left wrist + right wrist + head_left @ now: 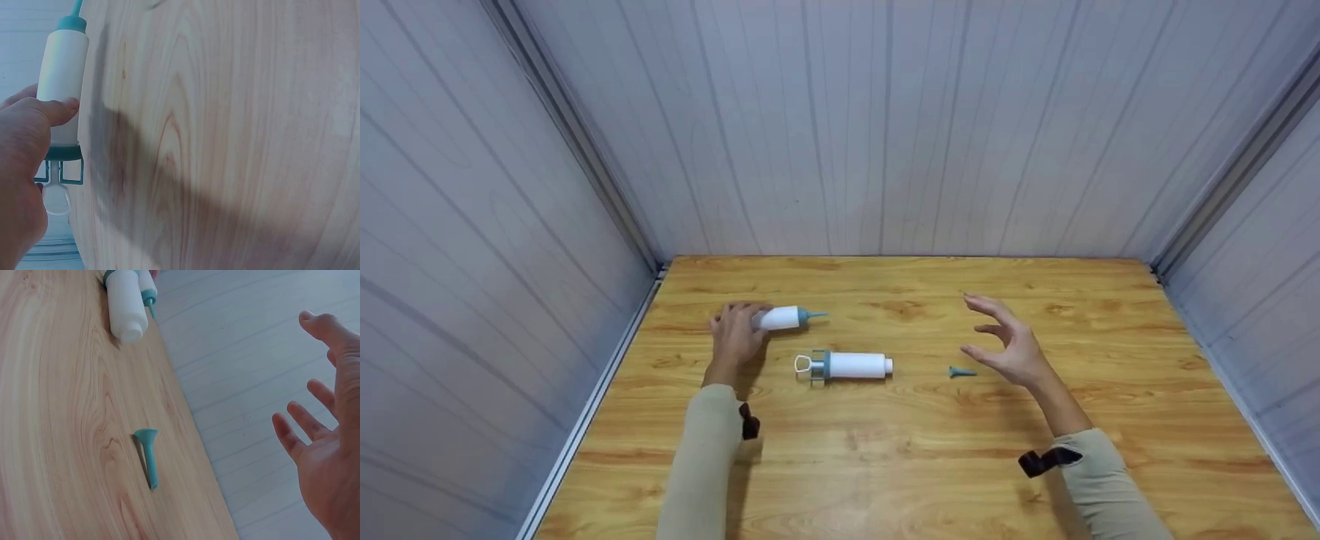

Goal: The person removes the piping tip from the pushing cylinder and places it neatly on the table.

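Note:
My left hand grips a white plunger syringe at the left, its thumb across the barrel. In the left wrist view, that syringe has a teal nozzle at one end, with a teal collar and a pale plunger loop at the other. A second white syringe lies on the table between the hands, its plain white end toward the right and no nozzle on it. My right hand hovers with spread, bent fingers, holding nothing. Beside its thumb, a loose teal nozzle lies on the table; its flared end shows in the right wrist view.
The wood-grain table meets a pale panelled wall at the back. More panels stand at the left and right, with a metal strip along the left edge. Dark wrist mounts stick out from the sleeves.

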`<state>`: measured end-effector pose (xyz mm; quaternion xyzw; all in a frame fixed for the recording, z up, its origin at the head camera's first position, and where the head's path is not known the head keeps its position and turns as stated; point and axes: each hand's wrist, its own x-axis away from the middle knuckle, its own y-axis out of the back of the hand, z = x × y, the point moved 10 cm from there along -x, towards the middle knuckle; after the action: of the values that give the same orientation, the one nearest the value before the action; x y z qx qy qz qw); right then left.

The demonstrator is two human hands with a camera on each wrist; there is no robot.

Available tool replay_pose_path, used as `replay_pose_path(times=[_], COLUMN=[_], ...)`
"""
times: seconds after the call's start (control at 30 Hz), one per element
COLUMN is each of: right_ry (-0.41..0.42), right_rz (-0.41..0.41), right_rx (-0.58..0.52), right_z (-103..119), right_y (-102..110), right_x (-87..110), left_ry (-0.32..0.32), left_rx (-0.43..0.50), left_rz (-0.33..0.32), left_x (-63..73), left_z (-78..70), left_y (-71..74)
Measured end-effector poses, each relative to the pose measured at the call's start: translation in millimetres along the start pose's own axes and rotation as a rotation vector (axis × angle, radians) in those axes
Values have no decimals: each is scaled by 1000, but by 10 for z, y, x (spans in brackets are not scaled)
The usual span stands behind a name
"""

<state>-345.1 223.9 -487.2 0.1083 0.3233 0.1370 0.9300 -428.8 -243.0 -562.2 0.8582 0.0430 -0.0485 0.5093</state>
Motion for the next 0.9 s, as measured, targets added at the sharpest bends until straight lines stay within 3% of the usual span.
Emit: replay_pose_path(times=[0.27,0.63,0.9], right_ry=[-147,-248,-299], right_rz=[10,63,59], right_rx=[12,-60,-101], right_z=[-228,-426,-524], right_y=[35,77,75], right_x=[4,-43,-90], left_ry=[-32,-41,-103], left_rx=[32,41,41], left_rz=[-25,-9,-74], left_x=[49,71,44], left_z=[-114,-262,-504], left_y=[23,119,214])
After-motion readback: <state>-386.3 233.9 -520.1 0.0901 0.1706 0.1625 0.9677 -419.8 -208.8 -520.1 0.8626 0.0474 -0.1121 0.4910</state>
